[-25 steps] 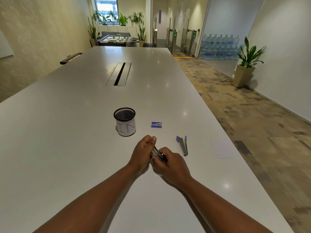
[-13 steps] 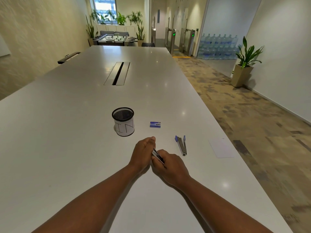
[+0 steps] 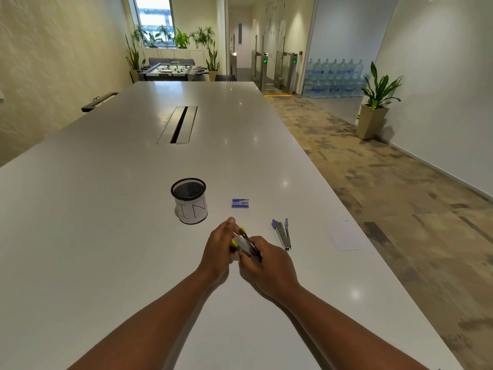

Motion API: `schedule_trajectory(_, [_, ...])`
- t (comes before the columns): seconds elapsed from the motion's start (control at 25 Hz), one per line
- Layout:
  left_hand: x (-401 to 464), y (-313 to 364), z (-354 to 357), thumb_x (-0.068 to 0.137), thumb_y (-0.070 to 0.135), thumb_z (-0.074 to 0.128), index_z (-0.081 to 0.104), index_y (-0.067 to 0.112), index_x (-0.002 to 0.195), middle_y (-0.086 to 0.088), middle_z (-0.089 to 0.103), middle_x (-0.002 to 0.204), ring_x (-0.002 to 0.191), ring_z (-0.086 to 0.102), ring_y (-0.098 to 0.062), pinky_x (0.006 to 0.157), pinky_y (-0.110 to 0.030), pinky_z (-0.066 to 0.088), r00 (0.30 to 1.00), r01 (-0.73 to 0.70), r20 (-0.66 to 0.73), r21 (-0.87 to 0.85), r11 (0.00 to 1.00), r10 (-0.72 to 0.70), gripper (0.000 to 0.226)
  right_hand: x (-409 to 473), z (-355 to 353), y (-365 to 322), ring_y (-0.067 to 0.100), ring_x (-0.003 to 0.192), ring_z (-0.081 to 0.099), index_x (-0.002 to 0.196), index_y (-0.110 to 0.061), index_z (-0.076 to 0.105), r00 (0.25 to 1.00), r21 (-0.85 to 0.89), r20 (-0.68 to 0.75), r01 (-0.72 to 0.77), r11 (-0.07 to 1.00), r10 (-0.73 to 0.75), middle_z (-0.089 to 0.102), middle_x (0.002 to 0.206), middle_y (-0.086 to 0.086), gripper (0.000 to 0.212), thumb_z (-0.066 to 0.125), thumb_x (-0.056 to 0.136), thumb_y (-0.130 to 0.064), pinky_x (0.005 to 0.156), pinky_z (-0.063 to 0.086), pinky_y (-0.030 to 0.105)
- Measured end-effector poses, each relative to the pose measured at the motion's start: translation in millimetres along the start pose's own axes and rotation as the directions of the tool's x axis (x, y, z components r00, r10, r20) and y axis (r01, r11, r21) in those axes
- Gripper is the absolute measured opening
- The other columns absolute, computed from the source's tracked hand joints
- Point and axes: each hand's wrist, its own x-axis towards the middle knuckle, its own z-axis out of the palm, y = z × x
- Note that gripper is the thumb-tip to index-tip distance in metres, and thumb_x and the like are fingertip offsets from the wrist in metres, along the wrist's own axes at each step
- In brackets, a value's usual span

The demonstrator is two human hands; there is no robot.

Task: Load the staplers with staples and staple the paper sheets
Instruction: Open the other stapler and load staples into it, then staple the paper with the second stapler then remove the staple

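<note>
A small metal stapler with yellow ends (image 3: 245, 241) is held just above the white table (image 3: 106, 236) between both hands. My left hand (image 3: 220, 248) grips its front, yellow end, and my right hand (image 3: 266, 265) grips its rear. A second metal stapler with blue ends (image 3: 282, 233) lies opened out in a narrow V to the right, untouched. A small blue staple box (image 3: 240, 203) lies behind the hands. White paper sheets (image 3: 344, 235) lie near the table's right edge.
A black mesh cup (image 3: 190, 200) with a white label marked "IN" stands left of the staple box. A cable slot (image 3: 180, 124) runs along the table's middle farther back. The table's right edge drops to the carpeted floor.
The yellow ends of the held stapler now show between my hands, where only its metal body showed before. Both hands stay in about the same spot on the table.
</note>
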Motion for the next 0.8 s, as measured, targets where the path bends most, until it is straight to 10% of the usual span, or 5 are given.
schedule_trajectory(0.28, [9,7,14,0.099,0.044,0.051,0.061,0.003,0.08,-0.005,0.057,0.056,0.055,0.05,-0.02,0.056,-0.032,0.041,0.992,0.042,-0.122,0.347,0.937,0.001,0.046,0,-28,14,0.01,0.064,0.063,0.1,-0.037,0.055,0.957,0.224,-0.198,-0.168,0.96,0.214,0.067,0.071,-0.008,0.022,0.055,0.08,-0.047,0.062,0.052,0.034])
schedule_trajectory(0.52, [19,26,74,0.089,0.034,0.067,0.061,0.023,0.076,0.012,0.053,0.053,0.052,0.051,-0.008,0.058,-0.027,0.045,0.981,-0.19,0.141,0.609,0.77,0.131,0.018,2,-83,55,0.012,0.058,0.052,0.08,-0.031,0.045,0.893,0.234,-0.312,-0.26,0.937,0.326,0.055,0.064,-0.011,0.017,0.059,0.076,-0.04,0.053,0.043,0.033])
schedule_trajectory(0.8, [40,1,159,0.086,0.03,0.072,0.062,0.021,0.117,0.002,0.062,0.112,0.088,0.06,-0.011,0.083,-0.028,0.048,0.912,-0.347,0.405,0.689,0.636,0.058,0.033,-11,-139,111,0.012,0.057,0.048,0.082,-0.025,0.049,0.79,0.259,-0.372,-0.417,0.871,0.488,0.054,0.064,-0.007,0.02,0.059,0.069,-0.037,0.057,0.043,0.034])
